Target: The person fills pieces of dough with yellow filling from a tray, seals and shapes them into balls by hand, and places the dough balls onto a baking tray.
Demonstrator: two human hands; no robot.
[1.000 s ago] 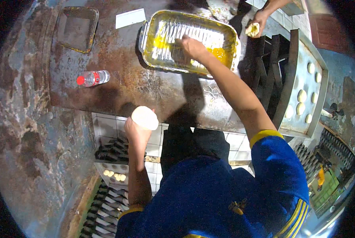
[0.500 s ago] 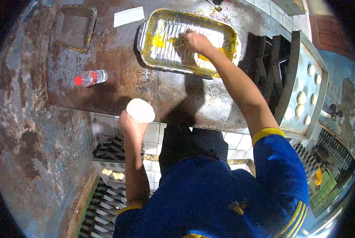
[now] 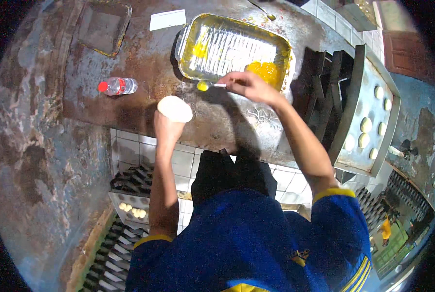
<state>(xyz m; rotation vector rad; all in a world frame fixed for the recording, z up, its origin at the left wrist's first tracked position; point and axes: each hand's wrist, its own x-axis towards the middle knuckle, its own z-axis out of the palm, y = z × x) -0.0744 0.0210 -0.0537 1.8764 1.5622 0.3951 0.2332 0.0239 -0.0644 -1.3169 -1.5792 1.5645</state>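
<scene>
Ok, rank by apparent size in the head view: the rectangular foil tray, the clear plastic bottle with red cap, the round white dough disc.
1. Rectangular foil tray, clearly largest.
2. and 3. Clear plastic bottle with red cap and round white dough disc look alike; the disc, held in the left hand, may sit nearer the camera.

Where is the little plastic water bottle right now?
In the head view, the water bottle lies on its side on the worktop, to the person's left, just beyond the left hand holding a dough disc.
</scene>
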